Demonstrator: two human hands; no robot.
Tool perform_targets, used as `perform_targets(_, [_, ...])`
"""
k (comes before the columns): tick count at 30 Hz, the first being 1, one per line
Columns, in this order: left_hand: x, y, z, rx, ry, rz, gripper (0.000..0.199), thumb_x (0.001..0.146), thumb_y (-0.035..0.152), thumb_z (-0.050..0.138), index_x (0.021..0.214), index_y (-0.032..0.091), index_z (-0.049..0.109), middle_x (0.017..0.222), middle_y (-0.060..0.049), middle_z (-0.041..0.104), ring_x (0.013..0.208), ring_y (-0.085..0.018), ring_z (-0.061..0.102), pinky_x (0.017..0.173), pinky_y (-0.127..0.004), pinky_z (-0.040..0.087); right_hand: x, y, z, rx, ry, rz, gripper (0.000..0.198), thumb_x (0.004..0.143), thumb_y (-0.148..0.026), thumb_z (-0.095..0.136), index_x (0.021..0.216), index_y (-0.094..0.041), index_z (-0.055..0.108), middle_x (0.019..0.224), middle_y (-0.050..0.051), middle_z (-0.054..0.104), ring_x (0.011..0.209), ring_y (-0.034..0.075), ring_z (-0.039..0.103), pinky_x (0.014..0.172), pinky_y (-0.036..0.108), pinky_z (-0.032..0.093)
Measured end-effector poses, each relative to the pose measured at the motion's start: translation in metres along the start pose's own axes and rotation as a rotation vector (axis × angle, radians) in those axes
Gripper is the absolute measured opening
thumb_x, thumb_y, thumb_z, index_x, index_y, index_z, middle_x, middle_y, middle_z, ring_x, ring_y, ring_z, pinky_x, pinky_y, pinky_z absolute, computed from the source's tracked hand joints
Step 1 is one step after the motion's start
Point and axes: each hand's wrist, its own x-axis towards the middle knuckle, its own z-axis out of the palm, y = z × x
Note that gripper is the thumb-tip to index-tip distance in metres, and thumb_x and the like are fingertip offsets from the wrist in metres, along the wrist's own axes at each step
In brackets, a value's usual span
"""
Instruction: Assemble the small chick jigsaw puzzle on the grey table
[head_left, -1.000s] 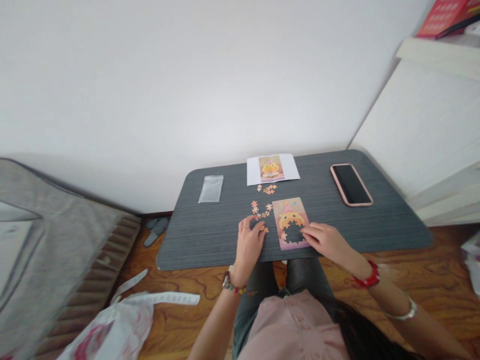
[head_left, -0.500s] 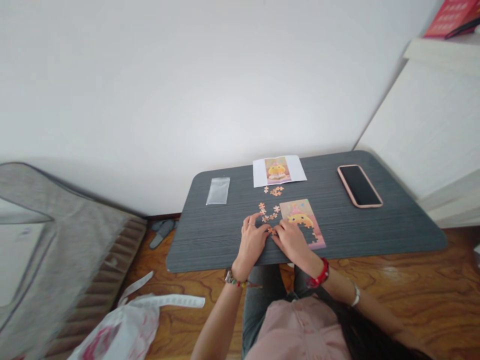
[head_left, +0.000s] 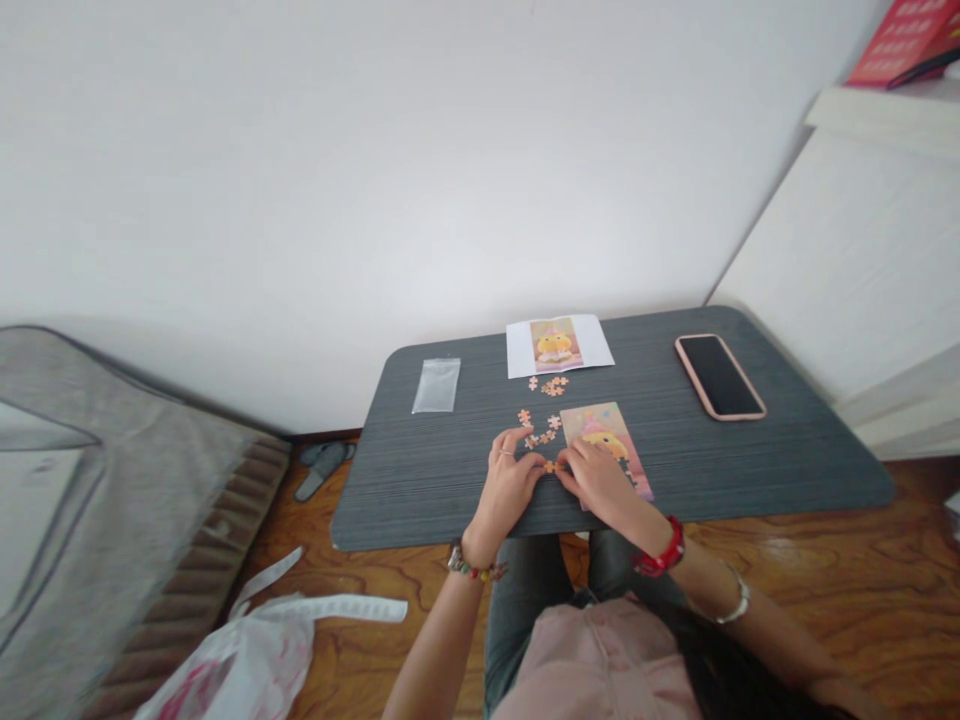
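Observation:
A small orange puzzle piece [head_left: 550, 467] lies between my two hands near the table's front edge. My left hand [head_left: 508, 487] touches its left side with the thumb, its index finger reaching toward loose pieces. The fingertips of my right hand [head_left: 600, 482] close on the piece's right side. Beneath my right hand, partly covered, is the partly assembled puzzle [head_left: 592, 418], with a yellow figure and pink edges. Several loose puzzle pieces [head_left: 553, 422] lie just beyond my hands. Another cluster of pieces [head_left: 555, 386] sits farther back, below the printed picture sheet [head_left: 596, 343].
On the dark grey table [head_left: 420, 480], a clear plastic bag [head_left: 436, 385] lies at the left and a pink-cased phone [head_left: 720, 377] at the right. White walls stand behind and to the right. A plastic bag [head_left: 255, 650] and slippers [head_left: 324, 468] are on the floor.
My right hand has shifted slightly right and covers more of the assembled puzzle. The orange piece between my hands has moved slightly right. The loose pieces stay in place.

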Motion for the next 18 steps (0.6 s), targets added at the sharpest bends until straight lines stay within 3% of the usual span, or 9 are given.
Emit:
perform_targets(9, [0.022, 0.024, -0.008, -0.064, 0.096, 0.046, 0.007, 0.078, 0.020, 0.061, 0.076, 0.023, 0.067, 0.120, -0.006, 0.047, 0.113, -0.024, 0.041, 0.094, -0.044, 0.040, -0.014, 0.023, -0.035, 0.111, 0.115, -0.042, 0.012, 0.084, -0.023, 0.052, 0.094, -0.019, 0.059, 0.091, 0.007, 0.060, 0.092, 0.020, 0.055, 0.079, 0.033, 0.042])
perform_targets(18, [0.068, 0.046, -0.009, -0.023, 0.114, 0.160, 0.009, 0.081, 0.023, 0.057, 0.078, 0.022, 0.066, 0.125, -0.006, 0.042, 0.117, -0.023, 0.038, 0.097, -0.043, 0.037, -0.003, 0.065, -0.075, 0.079, 0.187, -0.108, 0.021, 0.088, -0.029, 0.047, 0.088, -0.017, 0.064, 0.078, 0.006, 0.057, 0.076, 0.017, 0.053, 0.071, 0.029, 0.041])
